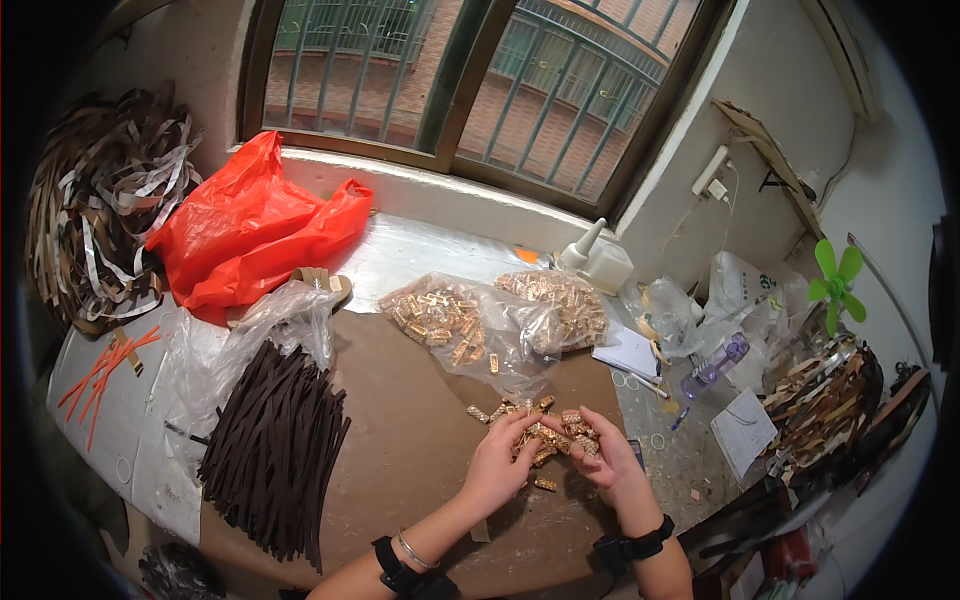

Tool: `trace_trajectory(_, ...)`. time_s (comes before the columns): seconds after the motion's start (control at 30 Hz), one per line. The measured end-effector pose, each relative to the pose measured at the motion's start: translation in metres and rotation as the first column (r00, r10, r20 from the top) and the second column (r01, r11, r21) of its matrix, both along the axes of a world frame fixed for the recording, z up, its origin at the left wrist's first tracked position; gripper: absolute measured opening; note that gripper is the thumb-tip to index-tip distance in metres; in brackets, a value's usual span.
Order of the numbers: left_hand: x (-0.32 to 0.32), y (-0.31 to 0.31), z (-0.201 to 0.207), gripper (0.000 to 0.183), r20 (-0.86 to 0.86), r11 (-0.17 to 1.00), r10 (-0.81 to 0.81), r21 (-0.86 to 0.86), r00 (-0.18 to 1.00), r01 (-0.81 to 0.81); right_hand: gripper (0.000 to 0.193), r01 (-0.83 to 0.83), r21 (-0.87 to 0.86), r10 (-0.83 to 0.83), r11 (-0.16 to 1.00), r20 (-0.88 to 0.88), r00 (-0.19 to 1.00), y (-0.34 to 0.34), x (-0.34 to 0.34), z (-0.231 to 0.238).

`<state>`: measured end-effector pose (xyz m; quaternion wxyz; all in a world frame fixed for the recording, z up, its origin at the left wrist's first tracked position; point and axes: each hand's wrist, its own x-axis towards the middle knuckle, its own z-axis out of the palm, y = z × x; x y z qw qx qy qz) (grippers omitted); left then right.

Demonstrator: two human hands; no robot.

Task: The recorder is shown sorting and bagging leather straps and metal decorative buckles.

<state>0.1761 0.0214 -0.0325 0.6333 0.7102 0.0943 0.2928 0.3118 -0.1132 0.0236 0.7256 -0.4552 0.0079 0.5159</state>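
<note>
Small gold metal pieces with a studded, glittery surface (545, 440) lie in a loose pile on the brown sheet (400, 440). Over the pile's left side is my left hand (497, 462), its fingers curled and close together at the pieces; whether one is pinched there is hidden. My right hand (610, 462) is cupped at the right side, closed around several gold pieces (582, 430) between thumb and fingers. The two hands' fingertips nearly meet. Just beyond them, clear plastic bags (440, 315) hold many more gold pieces.
Dark brown strips (275, 450) lie bundled at left, near a red plastic bag (255, 230) and orange strips (105, 370). A white glue bottle (600, 262), paper (630, 352), a purple handheld item (715, 365) and a green fan (838, 283) stand toward the right.
</note>
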Motion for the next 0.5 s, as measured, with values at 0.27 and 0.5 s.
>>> trace_trajectory(0.27,-0.004,0.001,0.014,0.048,0.147,0.814,-0.123,0.58,0.982,0.015,0.034,-0.083,0.058,0.084,0.995,-0.023,0.996,-0.01,0.002,-0.012)
trace_trajectory(0.5,-0.011,0.002,0.017,0.055,0.069,0.778,-0.115,0.627,0.991,0.046,0.041,-0.103,0.068,0.105,0.992,-0.035,0.994,-0.009,-0.001,-0.005)
